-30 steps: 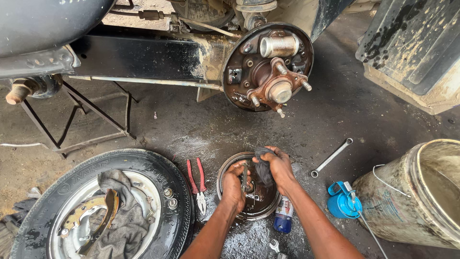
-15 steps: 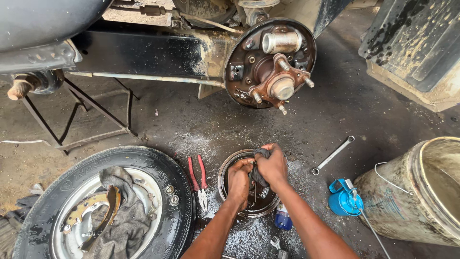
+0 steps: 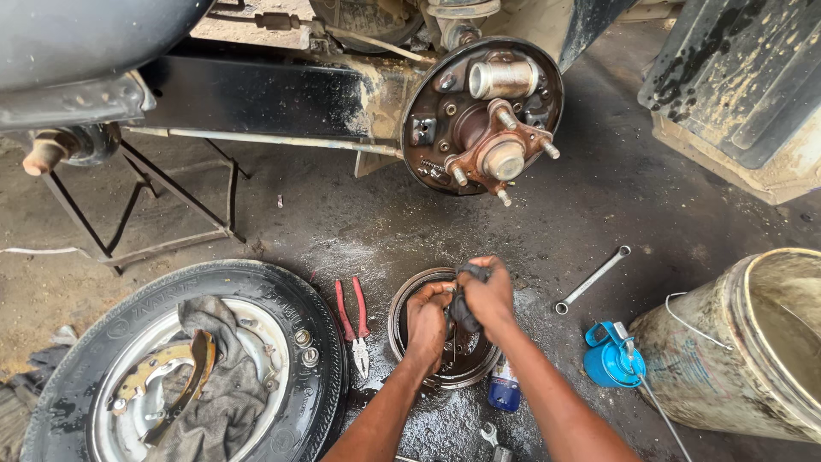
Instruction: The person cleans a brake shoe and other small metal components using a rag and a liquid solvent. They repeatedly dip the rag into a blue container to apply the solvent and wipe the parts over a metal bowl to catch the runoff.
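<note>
Hands in the brake drum

The brake drum (image 3: 409, 301) lies on wet floor below the wheel hub (image 3: 500, 154). Left hand (image 3: 428, 318) presses inside it; right hand (image 3: 486, 295) clutches a dark rag (image 3: 463, 310). Red pliers (image 3: 352, 318) lie just left, a spanner (image 3: 592, 280) right

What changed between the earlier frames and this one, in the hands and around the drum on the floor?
Both hands drew closer together over the brake drum. The right hand, earlier spread on the rim, now has its grip closed on a dark cloth, with the left hand pressed against it. The pliers, wrench, tyre and bucket stayed put.
</note>
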